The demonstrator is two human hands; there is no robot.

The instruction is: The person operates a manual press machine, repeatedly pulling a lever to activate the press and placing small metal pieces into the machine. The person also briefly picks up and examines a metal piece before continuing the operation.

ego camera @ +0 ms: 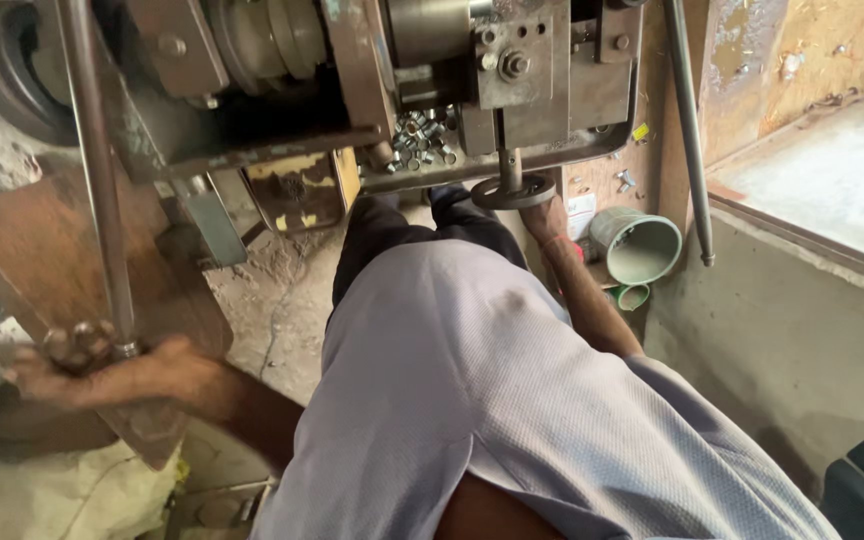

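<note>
The left hand [72, 365] reaches out to the left of the grey metal machine [352, 90], arm stretched low, and its fingers are curled tight around the lower end of a long grey metal lever rod [97, 170], where a cluster of rounded knobs pokes out between the knuckles. The rod runs steeply up from that grip toward the machine's top left corner. The right hand [544, 215] goes forward under the machine, forearm extended, and sits just below a dark round metal handwheel [514, 192] on a short vertical shaft. Its fingers are tucked behind the wheel, so I cannot tell whether they grip it or only touch it. A heap of small shiny metal nuts [422, 138] lies in the machine's tray. The person's pale lilac shirt [472, 400] hides most of both arms.
</note>
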